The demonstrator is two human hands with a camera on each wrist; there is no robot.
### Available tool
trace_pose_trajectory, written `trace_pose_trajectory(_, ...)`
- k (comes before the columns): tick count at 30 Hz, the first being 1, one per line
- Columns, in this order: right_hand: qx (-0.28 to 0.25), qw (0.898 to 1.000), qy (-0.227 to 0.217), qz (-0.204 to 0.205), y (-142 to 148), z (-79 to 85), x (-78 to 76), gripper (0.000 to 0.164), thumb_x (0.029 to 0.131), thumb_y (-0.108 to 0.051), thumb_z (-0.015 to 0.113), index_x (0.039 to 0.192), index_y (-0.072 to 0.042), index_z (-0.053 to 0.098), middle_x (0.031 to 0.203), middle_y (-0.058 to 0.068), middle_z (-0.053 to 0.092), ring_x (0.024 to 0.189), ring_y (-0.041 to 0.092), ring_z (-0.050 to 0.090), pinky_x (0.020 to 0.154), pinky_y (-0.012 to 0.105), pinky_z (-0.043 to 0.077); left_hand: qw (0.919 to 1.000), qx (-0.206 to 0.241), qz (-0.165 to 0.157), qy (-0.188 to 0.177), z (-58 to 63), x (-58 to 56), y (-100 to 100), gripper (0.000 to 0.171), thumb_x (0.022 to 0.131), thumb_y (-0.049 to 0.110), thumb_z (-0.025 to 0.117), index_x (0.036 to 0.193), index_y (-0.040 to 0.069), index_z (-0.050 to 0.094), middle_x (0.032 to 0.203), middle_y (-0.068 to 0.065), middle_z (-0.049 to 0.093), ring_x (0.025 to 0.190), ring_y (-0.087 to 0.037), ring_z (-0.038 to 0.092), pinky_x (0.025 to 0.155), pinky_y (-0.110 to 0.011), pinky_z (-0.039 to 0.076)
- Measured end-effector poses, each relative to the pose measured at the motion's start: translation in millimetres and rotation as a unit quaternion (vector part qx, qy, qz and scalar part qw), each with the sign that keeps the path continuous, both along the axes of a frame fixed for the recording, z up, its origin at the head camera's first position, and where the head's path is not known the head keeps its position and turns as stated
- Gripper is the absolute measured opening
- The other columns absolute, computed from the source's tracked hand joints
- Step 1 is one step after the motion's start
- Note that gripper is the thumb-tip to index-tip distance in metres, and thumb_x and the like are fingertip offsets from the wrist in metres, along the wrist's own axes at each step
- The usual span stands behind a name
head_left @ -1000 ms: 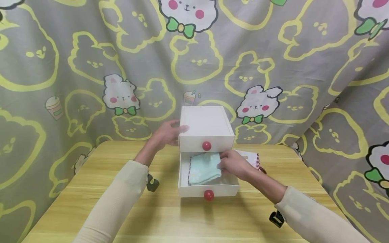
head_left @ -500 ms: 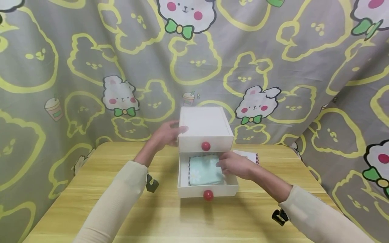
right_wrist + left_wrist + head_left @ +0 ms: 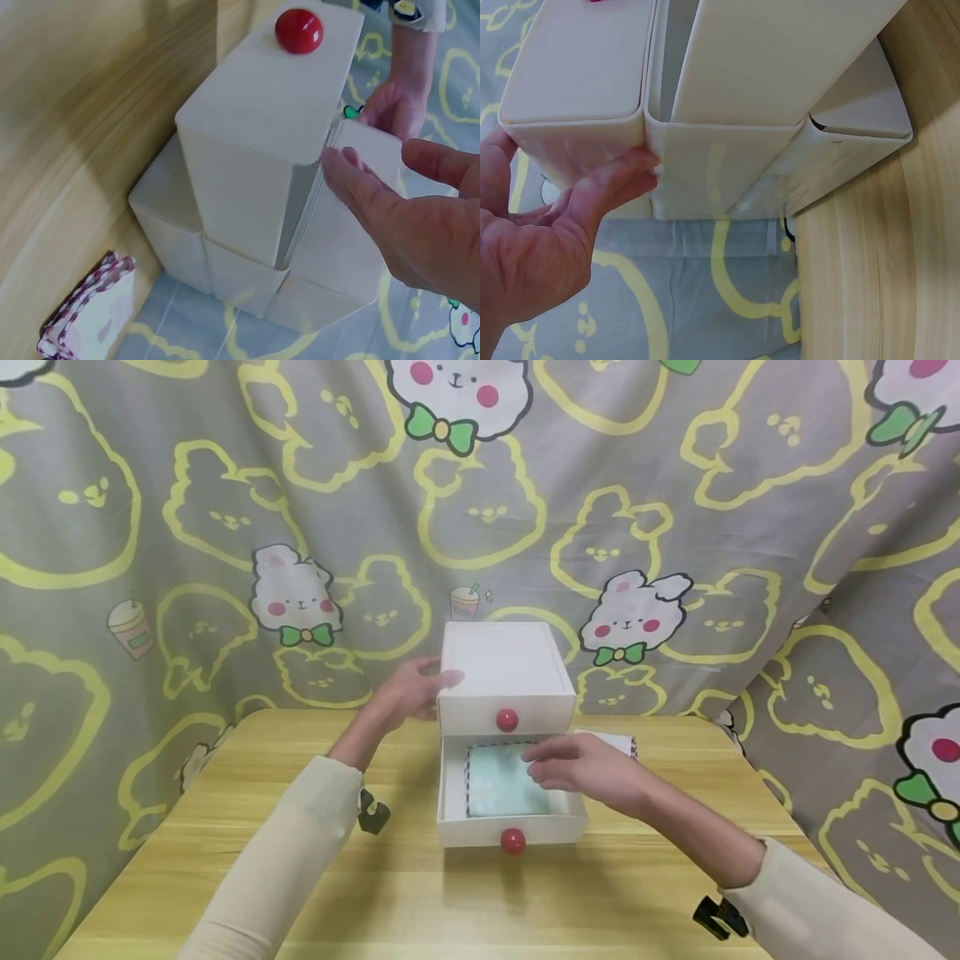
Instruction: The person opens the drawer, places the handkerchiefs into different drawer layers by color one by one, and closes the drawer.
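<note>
A white drawer cabinet (image 3: 502,660) stands on the table, its upper drawer closed. My left hand (image 3: 411,689) grips the cabinet's upper left edge, thumb on top and fingers along the side wall (image 3: 577,150). Below, a drawer (image 3: 465,832) with a red knob (image 3: 513,842) is pulled out. In it lies a folded mint-green handkerchief (image 3: 502,781) with a white flower and a dark-patterned edge. My right hand (image 3: 600,768) hovers over the drawer's right side, fingers fairly straight and holding nothing. In the right wrist view this hand (image 3: 420,225) is beside the drawer front (image 3: 270,90).
Another folded white handkerchief with a red checked edge (image 3: 97,307) lies on the wooden table (image 3: 315,860), right of the cabinet. A lower cabinet tier (image 3: 169,187) sits under the pulled-out drawer. Behind the table hangs a grey patterned curtain (image 3: 360,510).
My right hand has let go of the mint-green handkerchief, which now lies flat in the drawer. Its fingers have straightened and lifted a little. The left hand stays on the cabinet.
</note>
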State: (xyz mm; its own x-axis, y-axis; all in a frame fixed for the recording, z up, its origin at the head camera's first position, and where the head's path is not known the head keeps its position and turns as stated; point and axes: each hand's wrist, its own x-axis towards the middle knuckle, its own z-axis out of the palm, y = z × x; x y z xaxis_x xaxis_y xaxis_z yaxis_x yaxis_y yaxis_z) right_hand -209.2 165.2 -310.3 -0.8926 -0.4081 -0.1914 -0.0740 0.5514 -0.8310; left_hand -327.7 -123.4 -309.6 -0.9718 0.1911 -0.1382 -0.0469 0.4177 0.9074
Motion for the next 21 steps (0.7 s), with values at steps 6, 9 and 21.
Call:
trace_pose_trajectory(6,-0.062,0.997,-0.034,0.025,0,4.0,13.2,0.042,0.100,-0.033,0.062,0.132,-0.006,0.065,0.133,0.016,0.066,0.115,0.026,0.069,0.106,0.044,0.055,1.0000,0.001,0.004,-0.002,-1.1,-1.0,-1,0.084,0.092,0.051,0.071,0.160,0.022,0.031,0.149,-0.018,0.053,0.118,-0.036,0.067,0.096,-0.047,0.060)
trace_pose_trajectory(9,-0.088,0.994,-0.047,0.045,-1,2.3,19.1,0.041,0.100,-0.030,0.061,0.130,-0.002,0.065,0.123,0.018,0.069,0.111,0.029,0.070,0.104,0.042,0.056,1.0000,0.000,0.002,-0.002,-1.5,-1.3,-1,0.085,0.092,0.051,0.070,0.161,0.021,0.030,0.149,-0.018,0.053,0.118,-0.037,0.067,0.096,-0.047,0.060)
trace_pose_trajectory(21,-0.096,0.985,-0.104,0.099,-4,-21.5,34.3,0.030,0.100,-0.024,0.058,0.112,-0.002,0.075,0.108,0.014,0.075,0.096,0.028,0.074,0.087,0.037,0.063,1.0000,-0.004,0.001,0.001,-1.6,-2.1,0,0.085,0.092,0.052,0.070,0.161,0.020,0.030,0.149,-0.019,0.052,0.117,-0.037,0.067,0.099,-0.049,0.058)
